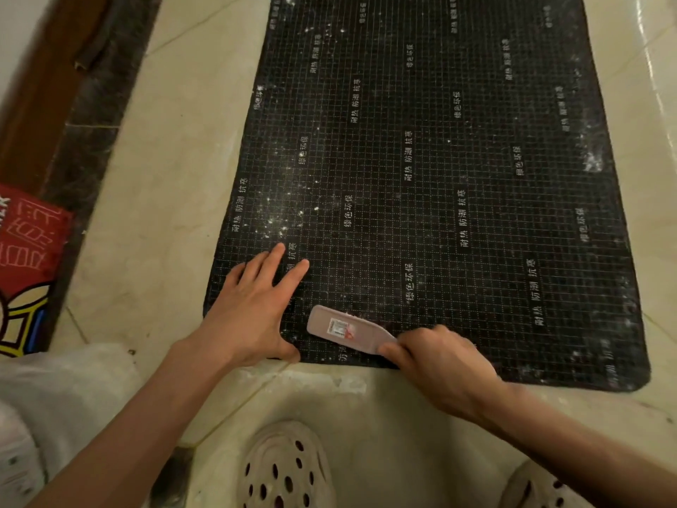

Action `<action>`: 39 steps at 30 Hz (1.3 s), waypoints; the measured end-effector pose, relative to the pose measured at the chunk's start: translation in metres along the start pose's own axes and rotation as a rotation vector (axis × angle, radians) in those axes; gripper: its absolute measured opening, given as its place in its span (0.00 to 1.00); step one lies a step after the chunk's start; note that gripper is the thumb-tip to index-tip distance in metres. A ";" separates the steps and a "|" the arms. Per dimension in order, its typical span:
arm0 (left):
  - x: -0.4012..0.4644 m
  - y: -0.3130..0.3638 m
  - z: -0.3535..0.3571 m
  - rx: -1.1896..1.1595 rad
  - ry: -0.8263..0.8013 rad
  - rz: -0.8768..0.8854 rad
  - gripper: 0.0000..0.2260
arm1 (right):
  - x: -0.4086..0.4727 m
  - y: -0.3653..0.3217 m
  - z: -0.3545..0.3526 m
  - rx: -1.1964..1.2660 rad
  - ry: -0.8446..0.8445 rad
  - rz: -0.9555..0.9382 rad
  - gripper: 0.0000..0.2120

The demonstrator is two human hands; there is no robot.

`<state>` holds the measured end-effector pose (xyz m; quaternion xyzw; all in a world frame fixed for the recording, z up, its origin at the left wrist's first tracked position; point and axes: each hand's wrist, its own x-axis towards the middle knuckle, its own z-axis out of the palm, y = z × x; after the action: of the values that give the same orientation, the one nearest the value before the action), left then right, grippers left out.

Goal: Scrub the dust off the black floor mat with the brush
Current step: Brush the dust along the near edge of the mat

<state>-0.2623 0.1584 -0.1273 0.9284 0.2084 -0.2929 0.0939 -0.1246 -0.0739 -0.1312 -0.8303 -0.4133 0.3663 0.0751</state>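
A black floor mat (439,170) with a white grid and printed characters lies on the pale tiled floor. White dust specks show on its left part and along its right edge. My left hand (252,309) presses flat on the mat's near left corner, fingers spread. My right hand (436,361) grips the handle of a pinkish brush (344,328), which lies flat on the mat near its front edge, head pointing left. The bristles are hidden under the brush.
Pale tiles (176,141) surround the mat, with a dark stone strip (91,115) and a wooden door frame at the left. A red printed mat (25,258) lies at the far left. Two beige perforated clogs (285,467) stand at the bottom.
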 end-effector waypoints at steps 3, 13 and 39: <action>-0.001 0.000 0.000 -0.006 0.001 0.005 0.62 | -0.009 0.023 -0.011 -0.037 0.019 0.033 0.25; -0.001 0.002 -0.002 -0.001 0.008 0.009 0.62 | -0.003 0.004 -0.005 0.011 0.057 0.026 0.24; -0.012 -0.007 0.004 -0.079 0.094 -0.074 0.63 | -0.008 -0.009 -0.005 -0.054 0.115 0.108 0.29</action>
<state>-0.2763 0.1590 -0.1236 0.9285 0.2580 -0.2437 0.1097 -0.1306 -0.0731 -0.1195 -0.8727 -0.3727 0.3105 0.0565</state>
